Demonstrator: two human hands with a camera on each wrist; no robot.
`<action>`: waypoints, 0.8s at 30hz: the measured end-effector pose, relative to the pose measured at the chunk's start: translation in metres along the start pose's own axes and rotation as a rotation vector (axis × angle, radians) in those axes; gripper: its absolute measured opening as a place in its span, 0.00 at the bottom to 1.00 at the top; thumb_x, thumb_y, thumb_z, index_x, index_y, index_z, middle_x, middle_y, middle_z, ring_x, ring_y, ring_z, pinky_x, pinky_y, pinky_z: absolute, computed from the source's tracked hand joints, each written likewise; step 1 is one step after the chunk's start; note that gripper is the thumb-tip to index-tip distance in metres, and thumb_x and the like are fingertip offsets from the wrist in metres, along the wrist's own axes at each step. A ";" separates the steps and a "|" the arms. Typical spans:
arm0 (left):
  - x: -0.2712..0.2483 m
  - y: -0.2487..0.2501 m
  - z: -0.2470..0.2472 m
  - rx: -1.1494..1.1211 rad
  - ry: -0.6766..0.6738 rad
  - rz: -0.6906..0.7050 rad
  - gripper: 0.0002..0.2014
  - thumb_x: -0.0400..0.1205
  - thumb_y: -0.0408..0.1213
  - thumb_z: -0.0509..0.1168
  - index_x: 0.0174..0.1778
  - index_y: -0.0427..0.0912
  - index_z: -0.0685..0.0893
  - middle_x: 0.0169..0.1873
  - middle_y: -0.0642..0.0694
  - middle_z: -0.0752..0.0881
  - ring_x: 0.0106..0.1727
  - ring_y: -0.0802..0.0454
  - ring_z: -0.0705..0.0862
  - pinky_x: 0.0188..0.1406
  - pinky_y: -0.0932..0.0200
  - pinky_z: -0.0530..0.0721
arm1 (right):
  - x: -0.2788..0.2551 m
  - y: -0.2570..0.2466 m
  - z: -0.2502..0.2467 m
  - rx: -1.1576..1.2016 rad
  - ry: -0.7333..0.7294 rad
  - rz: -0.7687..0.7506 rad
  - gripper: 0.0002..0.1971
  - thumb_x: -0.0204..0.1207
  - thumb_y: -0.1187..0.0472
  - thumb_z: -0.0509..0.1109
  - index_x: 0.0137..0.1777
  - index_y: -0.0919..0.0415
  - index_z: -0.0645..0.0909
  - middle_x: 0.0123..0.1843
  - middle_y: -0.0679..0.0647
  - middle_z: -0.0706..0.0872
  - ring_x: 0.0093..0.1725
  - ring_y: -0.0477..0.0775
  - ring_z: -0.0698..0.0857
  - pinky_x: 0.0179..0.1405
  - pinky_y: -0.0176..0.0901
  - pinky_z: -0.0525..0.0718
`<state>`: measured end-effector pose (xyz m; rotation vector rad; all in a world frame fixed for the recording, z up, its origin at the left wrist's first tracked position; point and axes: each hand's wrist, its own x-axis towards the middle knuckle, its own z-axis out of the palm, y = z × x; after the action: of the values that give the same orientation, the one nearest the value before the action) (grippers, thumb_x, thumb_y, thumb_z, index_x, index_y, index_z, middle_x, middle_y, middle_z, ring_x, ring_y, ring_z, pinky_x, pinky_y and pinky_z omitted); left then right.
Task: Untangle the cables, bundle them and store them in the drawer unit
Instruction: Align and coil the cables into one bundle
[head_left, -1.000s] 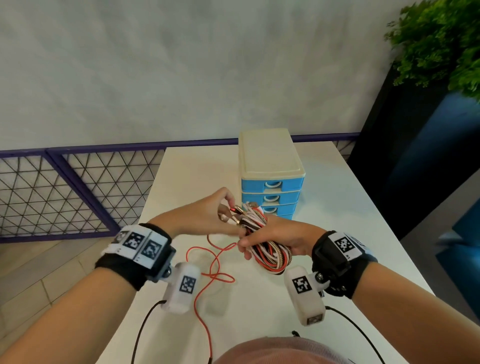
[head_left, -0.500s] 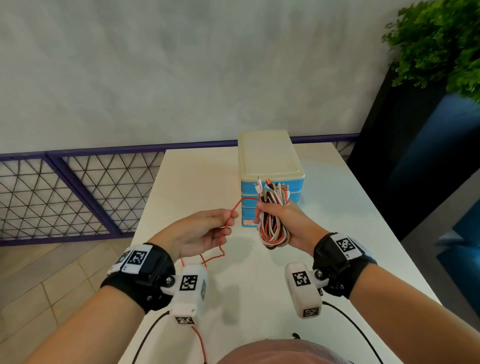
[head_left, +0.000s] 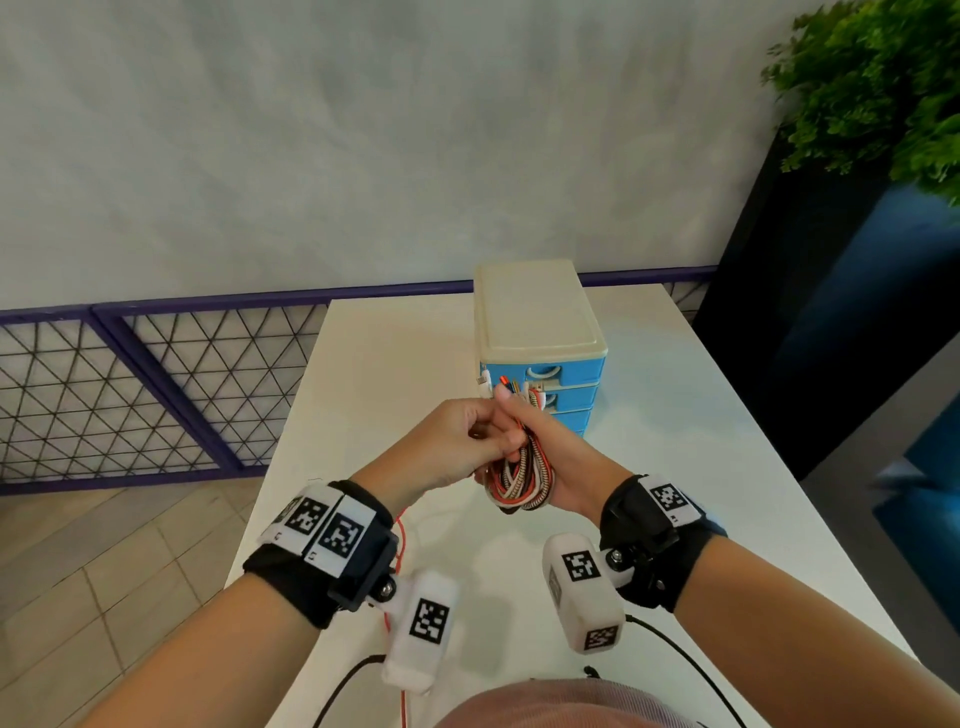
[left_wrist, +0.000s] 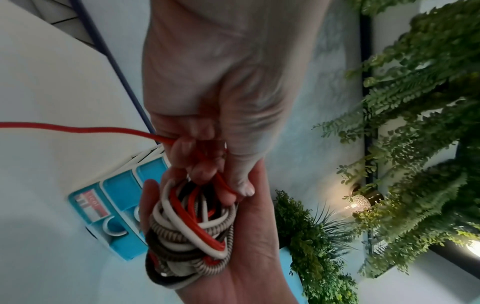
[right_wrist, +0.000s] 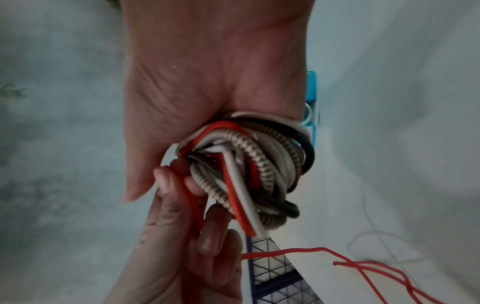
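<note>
My right hand (head_left: 540, 441) grips a bundle of cables (head_left: 522, 480) in red, white, black and braided beige, held upright above the table with the plugs (head_left: 511, 389) sticking out on top. The coils (left_wrist: 187, 232) fill the right palm (right_wrist: 207, 98). My left hand (head_left: 467, 436) is pressed against the bundle and pinches a loose red cable (left_wrist: 78, 129) between thumb and fingers; its tail (right_wrist: 363, 265) trails down to the table. The drawer unit (head_left: 535, 322), cream top and blue drawers, stands just behind the hands, drawers closed.
The white table (head_left: 701, 441) runs forward to a purple mesh railing (head_left: 156, 384) and a grey wall. A dark planter with green foliage (head_left: 883, 83) stands at the right. A thin pale cord (right_wrist: 374, 232) lies on the table.
My left hand has moved right from its spot apart and now meets the bundle, drawing the red cable with it. The right hand has held the bundle upright in front of the drawers.
</note>
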<state>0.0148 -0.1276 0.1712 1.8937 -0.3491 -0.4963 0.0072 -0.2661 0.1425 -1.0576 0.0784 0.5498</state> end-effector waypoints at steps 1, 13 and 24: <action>0.000 0.001 0.000 0.016 0.004 0.000 0.05 0.81 0.32 0.67 0.40 0.42 0.84 0.30 0.51 0.86 0.22 0.65 0.77 0.22 0.71 0.74 | -0.002 0.002 0.000 0.004 -0.008 0.008 0.21 0.74 0.45 0.68 0.50 0.65 0.81 0.36 0.59 0.87 0.33 0.54 0.88 0.35 0.44 0.88; -0.003 -0.005 -0.001 -0.339 0.011 -0.325 0.06 0.77 0.37 0.72 0.38 0.37 0.89 0.27 0.48 0.90 0.23 0.61 0.85 0.24 0.70 0.85 | 0.008 0.005 -0.005 -0.352 0.324 -0.244 0.15 0.65 0.61 0.75 0.47 0.70 0.82 0.36 0.60 0.84 0.37 0.55 0.85 0.39 0.50 0.86; -0.018 -0.008 0.012 -0.545 -0.333 -0.352 0.14 0.88 0.42 0.52 0.46 0.42 0.81 0.23 0.52 0.76 0.22 0.57 0.77 0.41 0.60 0.85 | 0.016 -0.024 -0.009 -0.278 0.599 -0.408 0.06 0.72 0.65 0.67 0.38 0.66 0.85 0.39 0.63 0.91 0.33 0.58 0.87 0.36 0.49 0.87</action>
<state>-0.0068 -0.1260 0.1628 1.3377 -0.0745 -1.0374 0.0337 -0.2765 0.1526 -1.4394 0.3105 -0.1435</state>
